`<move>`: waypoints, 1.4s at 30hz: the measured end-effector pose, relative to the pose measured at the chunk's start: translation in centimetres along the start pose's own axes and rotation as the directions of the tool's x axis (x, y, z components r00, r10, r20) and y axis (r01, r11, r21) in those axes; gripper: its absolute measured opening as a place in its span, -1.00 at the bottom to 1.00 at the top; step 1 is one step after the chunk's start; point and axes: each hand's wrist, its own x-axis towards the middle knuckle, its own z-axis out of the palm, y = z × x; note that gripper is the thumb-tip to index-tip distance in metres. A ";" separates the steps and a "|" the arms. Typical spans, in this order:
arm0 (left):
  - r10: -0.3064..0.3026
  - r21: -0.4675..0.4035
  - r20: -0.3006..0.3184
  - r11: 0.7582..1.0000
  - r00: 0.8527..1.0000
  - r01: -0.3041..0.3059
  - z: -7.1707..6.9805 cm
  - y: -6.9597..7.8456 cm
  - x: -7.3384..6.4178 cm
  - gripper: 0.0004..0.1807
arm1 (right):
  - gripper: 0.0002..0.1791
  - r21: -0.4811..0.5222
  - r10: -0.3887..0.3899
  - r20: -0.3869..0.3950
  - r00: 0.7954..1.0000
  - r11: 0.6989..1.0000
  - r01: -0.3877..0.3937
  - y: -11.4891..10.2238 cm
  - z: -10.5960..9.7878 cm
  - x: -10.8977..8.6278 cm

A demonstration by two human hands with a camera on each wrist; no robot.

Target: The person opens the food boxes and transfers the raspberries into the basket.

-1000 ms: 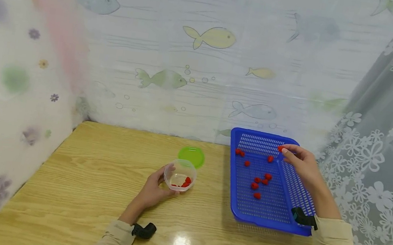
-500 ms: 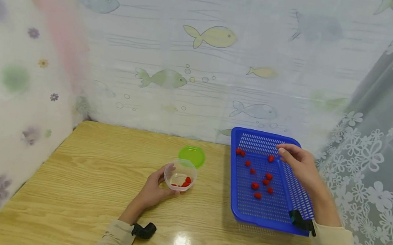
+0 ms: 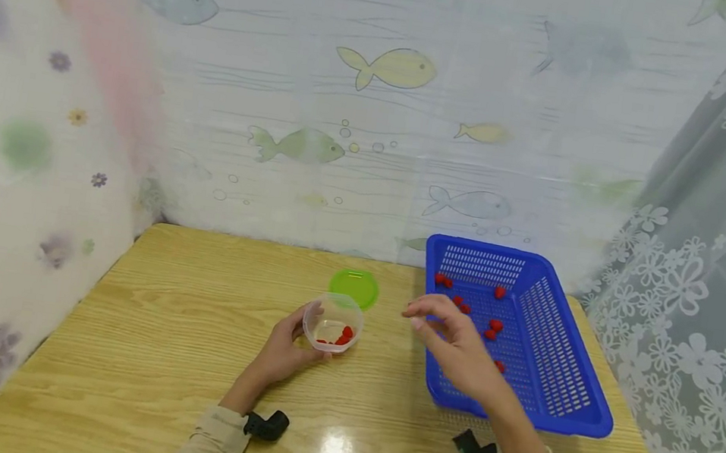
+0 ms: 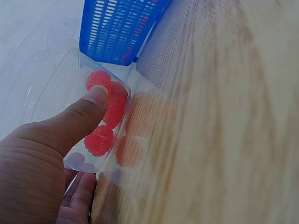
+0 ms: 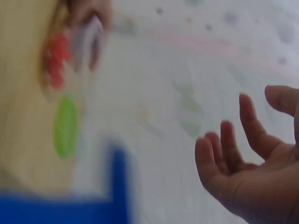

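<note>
Taking the tub as the clock's centre: the left hand (image 3: pixel 287 352) is gripping this clear tub (image 3: pixel 325 331) from eight o'clock, thumb (image 4: pixel 70 121) pressing one wall, fingers reaching round the other side, presumably to stop it sliding on the wooden table (image 3: pixel 170 331). Inside, a few red berries (image 3: pixel 345 337) are sitting between four and six o'clock.

Out at three o'clock the blue basket (image 3: pixel 563 352) is standing, more berries (image 3: pixel 495 326) lying scattered over its floor; that side is probably suiting the freer hand. And here's the right hand (image 3: pixel 460 346), hanging above the basket's left rim, fingers loosely bent, thumb apart, holding nothing!

At one o'clock, just beyond the tub, a green lid (image 3: pixel 353 289) is lying flat, likely leaving the mouth uncovered and the hands unhindered. Brands? None are showing; faint marks on the lid are proving too small to read.
</note>
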 end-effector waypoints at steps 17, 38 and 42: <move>0.022 0.010 0.005 1.000 1.000 -0.022 0.5 -0.1 0.2 0.01 | -0.58 -0.365 0.161 -0.024 0.987 0.918 -0.158 5.5 11.3 3.4; 0.012 -0.046 0.010 0.999 1.000 -0.011 0.0 -0.1 0.1 -0.01 | -0.77 -0.456 0.393 0.092 0.915 0.833 -0.312 7.3 11.9 7.7; 0.013 -0.024 -0.002 1.000 1.000 -0.013 0.0 0.0 0.0 -0.02 | -0.84 -0.568 0.404 0.074 0.912 0.768 -0.294 6.9 11.9 8.1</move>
